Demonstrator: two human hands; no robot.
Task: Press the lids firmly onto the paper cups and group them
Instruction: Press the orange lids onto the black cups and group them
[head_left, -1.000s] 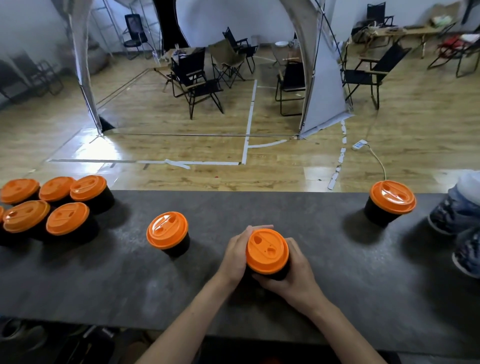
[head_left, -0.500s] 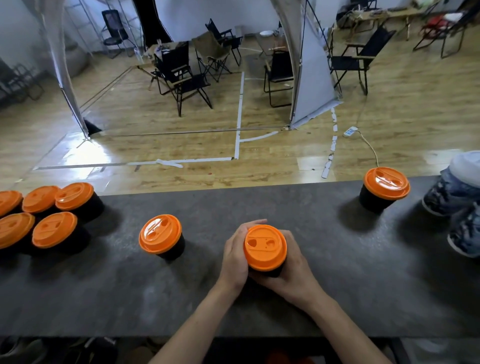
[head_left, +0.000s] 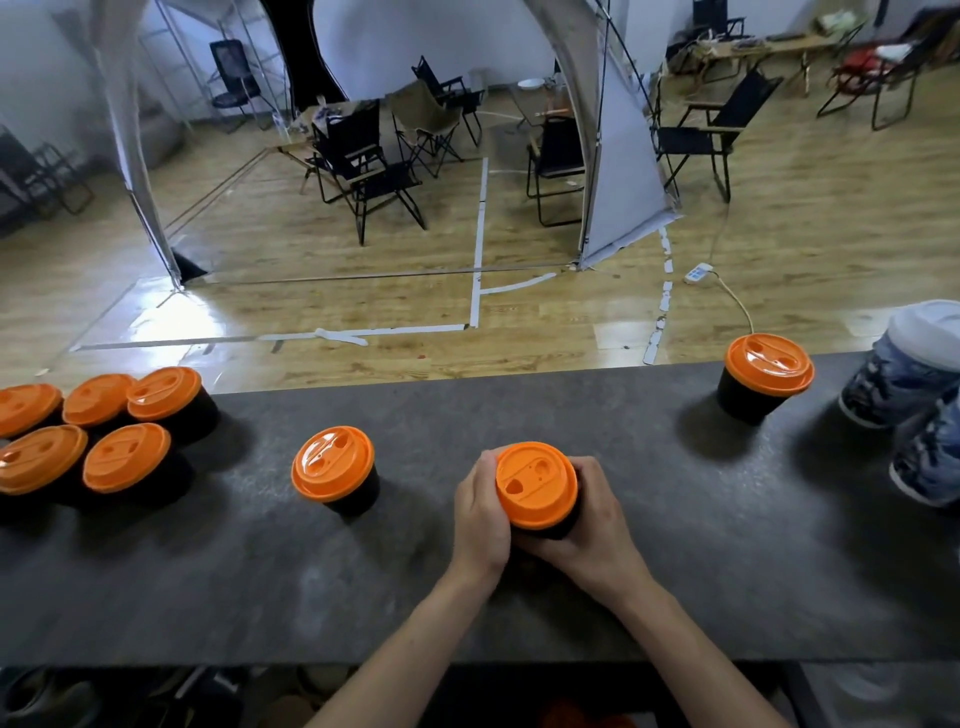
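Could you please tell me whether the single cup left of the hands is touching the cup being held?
Apart. The head view shows a stretch of bare counter between the single cup and the left hand gripping the held cup.

Around the middle cup (head_left: 536, 488): bare countertop (head_left: 675, 519) rightward up to the far-edge cup (head_left: 763, 379) and patterned cups (head_left: 893, 384); leftward, lone cup (head_left: 335, 475) near, five-cup cluster (head_left: 127, 457) beyond.
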